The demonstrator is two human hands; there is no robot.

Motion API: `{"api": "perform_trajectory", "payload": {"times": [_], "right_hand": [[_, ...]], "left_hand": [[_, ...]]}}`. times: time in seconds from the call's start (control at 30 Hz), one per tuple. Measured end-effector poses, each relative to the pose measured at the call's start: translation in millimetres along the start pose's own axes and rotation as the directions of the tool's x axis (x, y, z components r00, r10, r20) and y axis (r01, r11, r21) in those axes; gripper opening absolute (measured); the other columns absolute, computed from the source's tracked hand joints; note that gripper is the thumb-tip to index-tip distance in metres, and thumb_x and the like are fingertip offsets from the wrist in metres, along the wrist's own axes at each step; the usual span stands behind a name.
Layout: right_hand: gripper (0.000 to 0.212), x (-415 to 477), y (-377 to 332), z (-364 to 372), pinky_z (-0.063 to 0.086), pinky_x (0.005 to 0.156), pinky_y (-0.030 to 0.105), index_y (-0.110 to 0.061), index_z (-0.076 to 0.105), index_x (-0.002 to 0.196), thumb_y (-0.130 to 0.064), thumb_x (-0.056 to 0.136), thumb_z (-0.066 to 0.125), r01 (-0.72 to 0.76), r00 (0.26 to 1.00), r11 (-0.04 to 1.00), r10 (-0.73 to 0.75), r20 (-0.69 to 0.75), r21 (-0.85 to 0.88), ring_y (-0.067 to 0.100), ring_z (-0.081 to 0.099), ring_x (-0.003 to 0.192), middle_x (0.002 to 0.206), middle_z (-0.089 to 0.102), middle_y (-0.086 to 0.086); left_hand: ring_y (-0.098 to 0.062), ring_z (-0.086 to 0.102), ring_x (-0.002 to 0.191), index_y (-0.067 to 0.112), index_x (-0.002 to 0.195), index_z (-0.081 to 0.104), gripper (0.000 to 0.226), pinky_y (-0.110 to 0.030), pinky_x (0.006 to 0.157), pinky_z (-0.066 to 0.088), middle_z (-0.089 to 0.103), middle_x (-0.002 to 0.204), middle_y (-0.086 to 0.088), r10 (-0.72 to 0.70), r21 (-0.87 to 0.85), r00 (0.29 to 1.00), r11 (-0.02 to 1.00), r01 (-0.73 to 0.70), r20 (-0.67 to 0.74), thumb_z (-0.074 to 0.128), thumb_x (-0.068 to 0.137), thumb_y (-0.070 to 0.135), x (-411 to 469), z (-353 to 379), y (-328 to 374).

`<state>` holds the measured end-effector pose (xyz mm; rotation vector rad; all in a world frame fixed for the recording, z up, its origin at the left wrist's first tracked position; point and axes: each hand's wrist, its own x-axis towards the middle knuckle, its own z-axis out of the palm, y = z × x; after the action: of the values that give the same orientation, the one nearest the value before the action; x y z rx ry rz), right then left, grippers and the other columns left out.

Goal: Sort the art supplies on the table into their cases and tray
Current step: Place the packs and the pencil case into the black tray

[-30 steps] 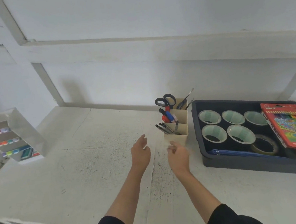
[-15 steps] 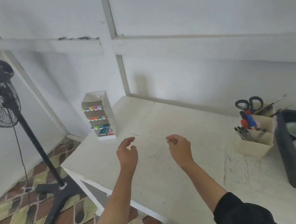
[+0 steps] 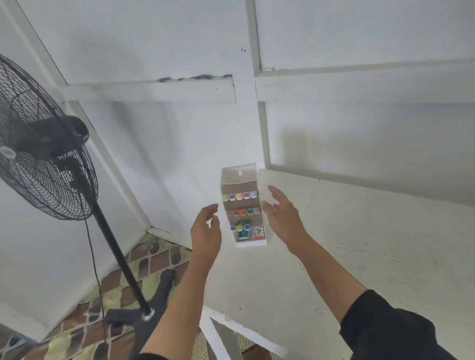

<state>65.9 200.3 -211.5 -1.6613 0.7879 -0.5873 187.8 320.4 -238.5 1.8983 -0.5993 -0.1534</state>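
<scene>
Standing upright at the far-left corner of the table [image 3: 384,252], the marker case [image 3: 242,205] is bracketed by the left hand [image 3: 206,230] and right hand [image 3: 282,217], both grips released and empty, just beside its side walls, no contact seen; long axis vertical, right hand judged marginally nearer.

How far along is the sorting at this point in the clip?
Done: the marker case stands upright at the table corner, rows of markers slotted in. In hand: nothing; the left hand and right hand are open either side of the case, not gripping it. Left: taking hold of the case; the tray is out of view, so the rest cannot be judged.
</scene>
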Motion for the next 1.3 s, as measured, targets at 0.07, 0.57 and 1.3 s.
{"api": "perform_trajectory", "payload": {"times": [0.07, 0.57, 1.3], "right_hand": [[0.049, 8, -7, 5, 0.034, 0.105, 0.032, -0.026, 0.028, 0.147, -0.032, 0.099, 0.041, -0.001, 1.0, 1.0, 0.002, 0.001, -0.027, 0.022, 0.039, 0.133, 0.151, 0.033, 0.001], [0.036, 12, -14, -25, 0.057, 0.081, 0.032, -0.037, 0.052, 0.129, -0.042, 0.094, 0.049, -0.035, 0.989, 0.998, 0.027, 0.148, 0.052, 0.017, 0.061, 0.103, 0.121, 0.061, -0.003], [0.032, -89, 58, -338, 0.051, 0.084, 0.029, -0.037, 0.049, 0.13, -0.033, 0.1, 0.041, -0.063, 0.949, 0.992, 0.094, -0.3, 0.114, 0.006, 0.056, 0.099, 0.111, 0.06, -0.01]], "left_hand": [[-0.013, 0.046, 0.118, 0.018, 0.134, 0.047, 0.034, -0.027, 0.1, 0.037, 0.05, 0.133, 0.003, -0.035, -0.088, 0.996, 0.995, 0.042, 0.08, 0.034, 0.103, 0.02, 17, 2, 16], [-0.025, 0.06, 0.103, 0.019, 0.116, 0.056, 0.037, -0.033, 0.082, 0.053, 0.061, 0.11, -0.007, -0.175, -0.259, 0.944, 0.933, 0.25, 0.281, 0.026, 0.101, 0.035, 27, 55, 65], [-0.023, 0.059, 0.109, 0.025, 0.129, 0.051, 0.038, -0.049, 0.097, 0.049, 0.061, 0.12, -0.005, 0.087, -0.319, 0.781, 0.936, 0.148, 0.618, 0.026, 0.103, 0.035, -139, 323, 213]]}}
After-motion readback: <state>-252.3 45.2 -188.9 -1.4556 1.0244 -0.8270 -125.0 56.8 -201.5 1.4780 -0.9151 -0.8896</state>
